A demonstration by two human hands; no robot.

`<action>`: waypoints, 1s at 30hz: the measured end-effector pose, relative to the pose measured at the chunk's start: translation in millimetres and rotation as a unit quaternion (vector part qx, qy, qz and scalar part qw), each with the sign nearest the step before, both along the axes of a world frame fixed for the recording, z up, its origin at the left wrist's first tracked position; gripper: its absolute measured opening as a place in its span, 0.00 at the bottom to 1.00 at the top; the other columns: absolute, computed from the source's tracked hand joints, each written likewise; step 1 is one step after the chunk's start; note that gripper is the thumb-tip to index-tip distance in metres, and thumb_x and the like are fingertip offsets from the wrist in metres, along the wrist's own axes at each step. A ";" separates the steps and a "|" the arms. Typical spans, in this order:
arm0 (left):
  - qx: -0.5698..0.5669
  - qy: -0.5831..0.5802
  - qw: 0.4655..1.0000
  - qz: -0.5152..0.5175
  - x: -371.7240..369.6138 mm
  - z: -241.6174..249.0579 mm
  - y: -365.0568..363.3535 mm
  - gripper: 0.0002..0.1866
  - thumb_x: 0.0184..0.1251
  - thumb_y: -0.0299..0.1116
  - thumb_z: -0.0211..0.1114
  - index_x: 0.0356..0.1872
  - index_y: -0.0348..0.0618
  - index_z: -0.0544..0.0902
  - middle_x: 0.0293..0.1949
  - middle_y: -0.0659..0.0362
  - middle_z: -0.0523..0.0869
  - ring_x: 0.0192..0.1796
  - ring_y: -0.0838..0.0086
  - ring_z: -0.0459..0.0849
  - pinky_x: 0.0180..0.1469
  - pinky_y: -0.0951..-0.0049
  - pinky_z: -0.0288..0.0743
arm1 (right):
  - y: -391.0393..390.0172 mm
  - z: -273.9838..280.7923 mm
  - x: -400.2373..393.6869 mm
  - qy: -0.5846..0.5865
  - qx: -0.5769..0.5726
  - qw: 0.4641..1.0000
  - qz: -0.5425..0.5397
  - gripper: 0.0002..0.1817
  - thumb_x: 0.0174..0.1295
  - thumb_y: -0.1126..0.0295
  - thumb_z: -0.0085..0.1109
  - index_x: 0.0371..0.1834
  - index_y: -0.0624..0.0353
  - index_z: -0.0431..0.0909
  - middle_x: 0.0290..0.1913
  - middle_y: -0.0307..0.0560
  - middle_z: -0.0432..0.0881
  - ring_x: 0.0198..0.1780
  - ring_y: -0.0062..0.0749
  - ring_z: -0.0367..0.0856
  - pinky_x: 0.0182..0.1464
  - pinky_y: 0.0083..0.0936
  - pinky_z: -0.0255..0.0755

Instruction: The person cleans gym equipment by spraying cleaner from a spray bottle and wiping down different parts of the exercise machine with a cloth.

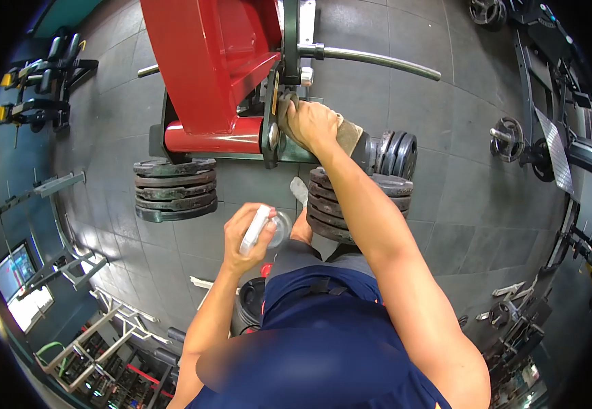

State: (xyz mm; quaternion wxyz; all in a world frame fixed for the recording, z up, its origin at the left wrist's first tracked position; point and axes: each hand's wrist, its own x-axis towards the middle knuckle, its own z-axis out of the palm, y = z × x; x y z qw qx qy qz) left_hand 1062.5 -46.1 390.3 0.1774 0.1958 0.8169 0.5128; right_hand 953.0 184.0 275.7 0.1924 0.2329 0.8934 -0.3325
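Observation:
My left hand (241,235) is closed around a spray bottle with a white head (255,230) and a clear body (282,230), held above the floor in front of my legs. My right arm reaches forward, and my right hand (315,126) grips a brownish-grey cloth (288,116). The cloth is pressed against the dark metal frame of a red gym machine (214,138), beside its side plate (271,126). My palm and fingers partly cover the cloth, and the fingertips are hard to see.
Stacked weight plates (175,192) stand left of centre, and another plate stack (326,213) is close to my right forearm. A steel bar (384,61) juts out from the machine to the right. Racks (98,334) and other gym machines (541,146) line both sides.

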 end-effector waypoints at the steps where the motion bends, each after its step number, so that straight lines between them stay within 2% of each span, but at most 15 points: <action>1: 0.000 0.009 1.000 -0.021 -5.0 -5.5 -1.6 0.09 0.66 0.27 0.64 0.42 0.31 0.85 0.42 0.51 0.86 0.41 0.69 0.87 0.43 0.72 0.80 | 0.8 -3.0 -0.6 -0.031 -0.031 0.999 -0.014 0.21 0.70 0.51 0.55 0.48 0.58 0.82 0.58 0.57 0.80 0.67 0.50 0.71 0.74 0.55 0.52; 4: 0.056 -0.088 0.993 0.048 -7.5 -12.6 -4.5 0.09 0.63 0.27 0.67 0.41 0.31 0.86 0.45 0.49 0.87 0.43 0.59 0.88 0.48 0.65 0.81 | -10.2 -28.3 57.8 0.230 0.163 0.955 -0.095 0.21 0.71 0.52 0.54 0.53 0.58 0.82 0.63 0.57 0.77 0.68 0.52 0.70 0.74 0.54 0.53; 6: 0.035 -0.049 0.998 0.017 -4.6 -18.5 -14.2 0.10 0.65 0.28 0.64 0.43 0.30 0.84 0.46 0.49 0.85 0.45 0.63 0.88 0.49 0.65 0.81 | -16.2 -41.4 88.1 0.295 0.222 0.919 -0.142 0.23 0.71 0.52 0.54 0.60 0.57 0.79 0.67 0.57 0.73 0.71 0.54 0.66 0.75 0.55 0.50; 7: 0.028 -0.025 0.999 0.004 -6.4 -23.1 -16.0 0.11 0.67 0.28 0.63 0.44 0.30 0.83 0.47 0.49 0.84 0.45 0.64 0.88 0.50 0.65 0.81 | -17.8 -43.4 95.9 0.284 0.235 0.919 -0.139 0.26 0.71 0.52 0.54 0.65 0.56 0.76 0.68 0.57 0.71 0.73 0.56 0.63 0.76 0.56 0.48; 10: 0.030 0.047 0.998 -0.013 -0.3 -30.7 -14.8 0.11 0.68 0.29 0.62 0.43 0.30 0.83 0.51 0.46 0.84 0.48 0.62 0.88 0.54 0.64 0.80 | -18.7 -37.6 71.6 0.180 0.255 0.943 -0.113 0.25 0.71 0.53 0.54 0.63 0.56 0.77 0.65 0.56 0.74 0.74 0.57 0.62 0.75 0.59 0.49; 11: -0.019 0.093 0.994 -0.061 -4.6 -31.1 -19.5 0.11 0.69 0.30 0.61 0.44 0.30 0.82 0.52 0.44 0.86 0.50 0.61 0.88 0.57 0.63 0.79 | -13.9 -16.0 56.4 0.137 0.224 0.961 -0.090 0.21 0.70 0.53 0.54 0.56 0.56 0.80 0.58 0.54 0.80 0.68 0.53 0.71 0.70 0.60 0.55; 14: 0.063 -0.083 0.994 0.030 7.4 -45.2 -25.3 0.13 0.70 0.31 0.61 0.45 0.30 0.81 0.49 0.44 0.88 0.49 0.62 0.89 0.56 0.63 0.80 | -4.0 -19.8 16.9 0.062 0.169 0.980 -0.082 0.18 0.70 0.53 0.54 0.47 0.55 0.81 0.49 0.50 0.84 0.56 0.48 0.80 0.64 0.57 0.61; 15: 0.032 -0.117 0.992 0.018 0.9 -39.5 -25.5 0.16 0.73 0.37 0.61 0.47 0.29 0.80 0.45 0.46 0.89 0.47 0.63 0.89 0.54 0.64 0.80 | 4.3 -14.5 8.3 0.041 0.128 0.989 -0.068 0.19 0.70 0.52 0.53 0.48 0.55 0.82 0.48 0.51 0.84 0.53 0.49 0.81 0.62 0.56 0.63; 17: 0.056 -0.134 0.989 0.037 -4.8 -27.6 -14.8 0.19 0.75 0.40 0.60 0.47 0.29 0.81 0.45 0.46 0.89 0.46 0.63 0.89 0.52 0.65 0.81 | 18.3 -3.4 0.7 0.002 0.047 0.998 -0.042 0.20 0.71 0.51 0.52 0.49 0.56 0.82 0.46 0.54 0.84 0.47 0.52 0.83 0.59 0.56 0.67; 20: 0.074 -0.137 0.987 0.032 0.8 -23.7 -9.8 0.24 0.76 0.47 0.59 0.49 0.29 0.81 0.43 0.47 0.90 0.45 0.63 0.90 0.51 0.65 0.81 | 5.2 -25.2 47.0 0.199 0.145 0.969 -0.034 0.22 0.66 0.48 0.59 0.51 0.54 0.82 0.49 0.51 0.84 0.57 0.48 0.80 0.65 0.54 0.63; 21: 0.071 -0.129 0.989 0.032 4.3 -21.0 -8.9 0.24 0.76 0.47 0.59 0.50 0.29 0.81 0.43 0.47 0.90 0.45 0.63 0.90 0.51 0.65 0.81 | 3.9 -21.6 70.2 0.243 0.125 0.962 -0.029 0.31 0.62 0.45 0.64 0.62 0.53 0.78 0.63 0.56 0.78 0.70 0.53 0.70 0.71 0.57 0.57; 22: 0.064 -0.125 0.989 0.035 10.1 -17.7 -9.6 0.24 0.76 0.47 0.60 0.51 0.29 0.82 0.42 0.47 0.90 0.45 0.63 0.90 0.51 0.65 0.81 | -3.4 -29.6 94.9 0.296 0.163 0.941 -0.024 0.39 0.60 0.44 0.66 0.70 0.52 0.71 0.72 0.59 0.67 0.78 0.59 0.56 0.75 0.60 0.48; 24: 0.066 -0.115 0.988 0.073 26.2 -18.7 -7.2 0.22 0.75 0.45 0.60 0.51 0.30 0.82 0.41 0.48 0.90 0.45 0.63 0.90 0.51 0.65 0.81 | -12.2 -23.9 128.7 0.305 0.162 0.938 -0.007 0.43 0.60 0.44 0.66 0.75 0.54 0.66 0.75 0.62 0.62 0.78 0.62 0.54 0.76 0.64 0.44; 27: 0.053 -0.092 0.988 0.111 50.6 -17.7 2.0 0.16 0.73 0.37 0.61 0.49 0.32 0.83 0.39 0.50 0.91 0.43 0.64 0.91 0.49 0.66 0.82 | -13.5 -10.1 112.6 0.260 0.190 0.946 0.044 0.39 0.64 0.46 0.61 0.73 0.58 0.67 0.73 0.64 0.63 0.77 0.65 0.55 0.74 0.67 0.47; 30: 0.034 -0.103 0.983 0.150 78.3 -17.2 12.3 0.16 0.73 0.35 0.60 0.49 0.31 0.83 0.39 0.50 0.90 0.43 0.64 0.90 0.49 0.66 0.82 | -4.2 -5.4 56.2 0.270 0.141 0.942 0.144 0.35 0.65 0.48 0.59 0.68 0.61 0.71 0.66 0.62 0.71 0.72 0.61 0.64 0.69 0.61 0.57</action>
